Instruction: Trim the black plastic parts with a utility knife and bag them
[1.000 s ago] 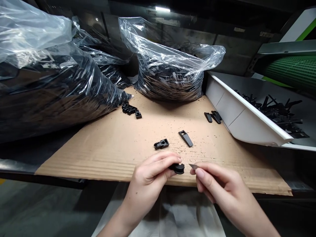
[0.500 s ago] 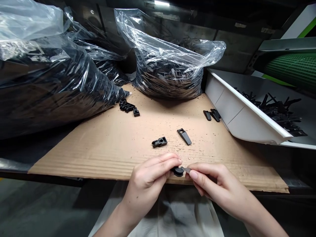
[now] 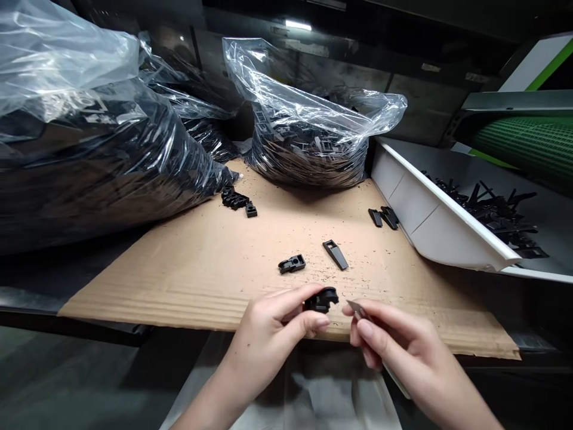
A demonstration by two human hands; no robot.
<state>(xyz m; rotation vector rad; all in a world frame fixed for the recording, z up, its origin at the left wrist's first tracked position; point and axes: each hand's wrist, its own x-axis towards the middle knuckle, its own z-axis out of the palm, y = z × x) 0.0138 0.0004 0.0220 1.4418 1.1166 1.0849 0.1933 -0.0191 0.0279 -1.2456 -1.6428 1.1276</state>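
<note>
Near the cardboard's front edge, my left hand (image 3: 280,325) pinches a black plastic part (image 3: 322,299) with a rounded, notched end facing right. My right hand (image 3: 396,340) is closed on a thin blade (image 3: 357,308), its tip just right of the part and apart from it; the handle runs down under the palm. Beyond my hands lie a black clip piece (image 3: 292,263) and a flat tapered black piece (image 3: 335,255) on the cardboard (image 3: 201,263).
A large bag (image 3: 102,155) of dark parts fills the left; another open bag (image 3: 308,149) stands at the back. Small black parts (image 3: 235,199) lie beside the left bag. Two tapered pieces (image 3: 382,217) rest against a white tray (image 3: 439,209) holding black parts.
The blade has moved right, away from the black part. My left hand has turned the part and raised it, so its notch shows. The view has shifted slightly.
</note>
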